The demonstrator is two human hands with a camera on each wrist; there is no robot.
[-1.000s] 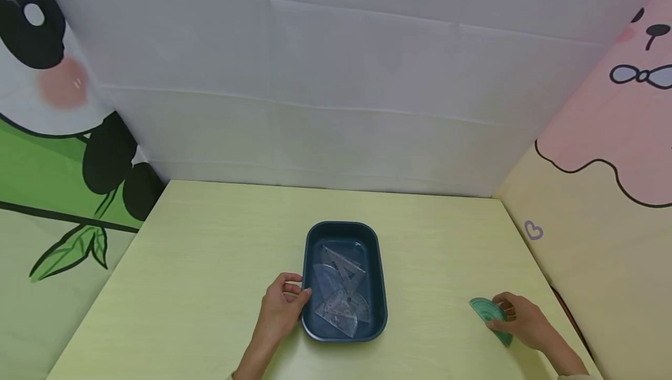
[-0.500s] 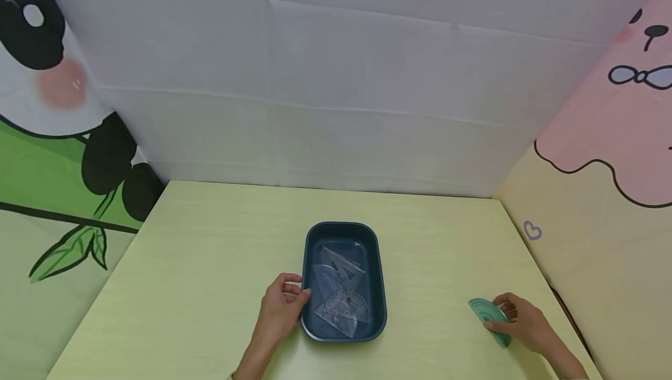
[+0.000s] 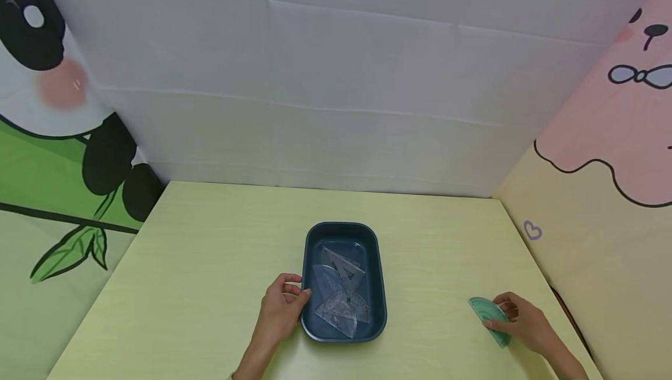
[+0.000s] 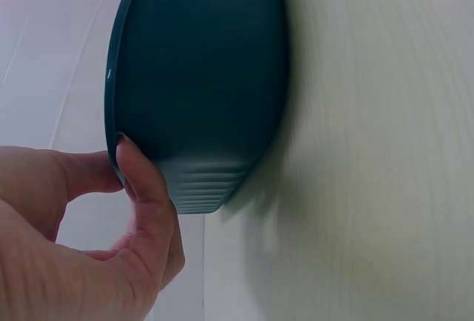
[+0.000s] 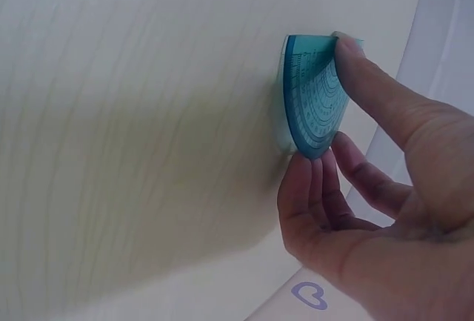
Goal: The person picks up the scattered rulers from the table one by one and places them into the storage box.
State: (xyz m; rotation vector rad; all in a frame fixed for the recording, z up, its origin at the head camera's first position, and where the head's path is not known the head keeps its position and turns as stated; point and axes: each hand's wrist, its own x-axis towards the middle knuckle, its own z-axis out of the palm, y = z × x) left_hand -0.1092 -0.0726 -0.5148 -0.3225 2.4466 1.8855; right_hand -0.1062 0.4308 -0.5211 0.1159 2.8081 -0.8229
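My left hand (image 3: 282,309) pinches the left rim of a dark blue rectangular tray (image 3: 382,286), thumb over the edge and a finger against the outer wall (image 4: 200,69). Inside the tray lie several clear plastic drawing tools, among them a set square (image 3: 343,268) and a protractor (image 3: 353,304), overlapping one another. Off to the right, my right hand (image 3: 525,321) grips a green see-through protractor (image 3: 485,310) between thumb and fingers. In the right wrist view this protractor (image 5: 315,98) stands tilted close over the table, its curved scale showing.
The tray stands on a pale yellow-green table (image 3: 226,240). A white cloth wall (image 3: 336,94) rises behind it. Cartoon-printed panels flank the table, a panda (image 3: 63,76) on the left and a pink figure (image 3: 619,117) on the right.
Almost nothing differs. The right hand's thumb and the green protractor have shifted very slightly to the left; the left hand and the tray stay in place.
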